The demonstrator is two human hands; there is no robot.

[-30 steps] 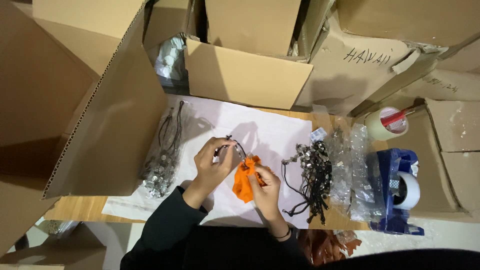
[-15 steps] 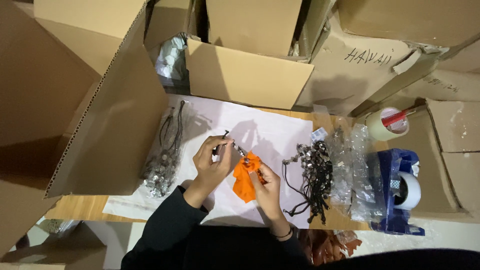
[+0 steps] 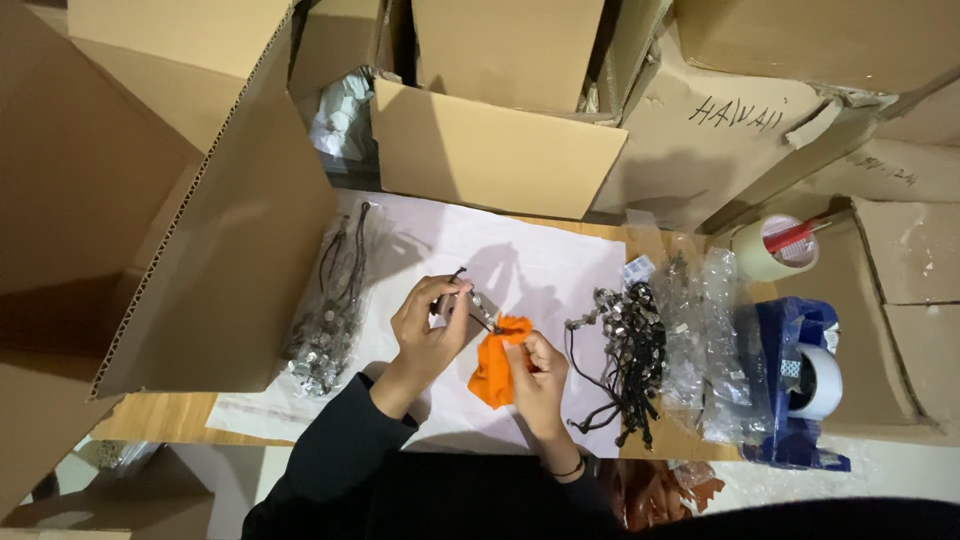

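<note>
Left hand [image 3: 425,325]: raised over the white sheet [image 3: 520,262]; its fingers [image 3: 452,296] are pinched on a dark cord [image 3: 470,303] strung with small metal beads.
Right hand [image 3: 537,372]: just beside the left, fingers closed narrowly on the mouth of an orange pouch [image 3: 493,365].
Cord: stretched from the left pinch down to the pouch mouth, above the sheet; whether its end is already inside cannot be told.
Pouch: hung from the right hand, its bottom touching or just over the sheet.
Step in hand: judged to be the feeding of the cord into the pouch.
Done well: the mouth is best held open, the cord lowered bead end first and kept free of loops so nothing snags.
Risk: beads may catch on the fabric edge.
Nearby: a bundle of like cords [image 3: 625,350] to the right, bagged cords [image 3: 330,310] to the left, a tape dispenser [image 3: 800,385] at the tabletop edge [image 3: 170,420].
</note>
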